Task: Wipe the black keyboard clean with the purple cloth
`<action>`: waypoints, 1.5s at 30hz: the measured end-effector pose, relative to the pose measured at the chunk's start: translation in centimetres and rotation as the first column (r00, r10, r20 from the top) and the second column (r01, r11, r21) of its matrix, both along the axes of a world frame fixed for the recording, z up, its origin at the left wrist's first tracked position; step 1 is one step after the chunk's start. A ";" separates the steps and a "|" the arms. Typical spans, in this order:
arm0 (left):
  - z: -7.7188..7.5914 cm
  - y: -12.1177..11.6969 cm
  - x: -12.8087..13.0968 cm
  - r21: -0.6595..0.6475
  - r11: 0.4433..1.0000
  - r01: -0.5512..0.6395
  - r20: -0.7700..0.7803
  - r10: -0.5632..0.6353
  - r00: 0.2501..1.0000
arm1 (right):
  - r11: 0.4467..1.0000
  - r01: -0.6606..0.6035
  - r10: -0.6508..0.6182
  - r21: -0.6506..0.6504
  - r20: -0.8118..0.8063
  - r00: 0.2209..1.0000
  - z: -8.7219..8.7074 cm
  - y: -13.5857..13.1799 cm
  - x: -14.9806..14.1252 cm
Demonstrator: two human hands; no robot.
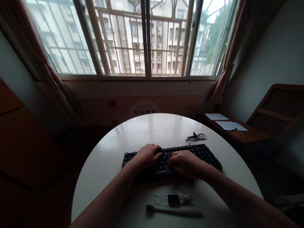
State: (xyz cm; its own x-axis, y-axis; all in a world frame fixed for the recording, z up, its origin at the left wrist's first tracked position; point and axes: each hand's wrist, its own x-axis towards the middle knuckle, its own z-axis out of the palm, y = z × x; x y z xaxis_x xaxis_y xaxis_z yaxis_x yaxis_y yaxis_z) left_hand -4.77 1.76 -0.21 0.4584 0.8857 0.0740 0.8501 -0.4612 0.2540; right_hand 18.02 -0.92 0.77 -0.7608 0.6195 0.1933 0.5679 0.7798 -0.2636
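Note:
A black keyboard [204, 155] with a cable lies across the white round table. My left hand [148, 155] is on its left half, the fingers curled over the far edge and the thumb bent in over the keys. My right hand [184, 161] is closed beside it near the middle of the keys, pinching a narrow purple thing [169, 156] that stands against the keyboard. What kind of thing it is cannot be made out, as the fingers cover part of it. Nearer to me lie a toothbrush-like brush [175, 211] and a wire tool with a black middle [174, 200].
A coiled black cable [196, 136] lies behind the keyboard on the white table [99, 171]. To the right, a wooden chair [256, 133] bears papers [231, 125] and a pen [234, 129]. A barred window [147, 77] with curtains is ahead.

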 end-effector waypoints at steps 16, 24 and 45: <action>-0.3 0.2 -0.1 -0.004 1.000 0.013 0.008 -0.013 1.000 | 0.999 -0.029 0.035 -0.044 0.141 0.989 2.3 0.2 2.4; -0.2 0.0 -0.1 -0.019 1.000 0.006 0.017 -0.006 1.000 | 0.999 0.037 -0.036 -0.008 0.068 0.997 2.0 0.6 2.4; -0.2 0.0 0.0 0.002 1.000 -0.007 0.008 0.007 1.000 | 0.997 0.055 -0.051 -0.045 0.084 0.995 1.1 0.1 0.9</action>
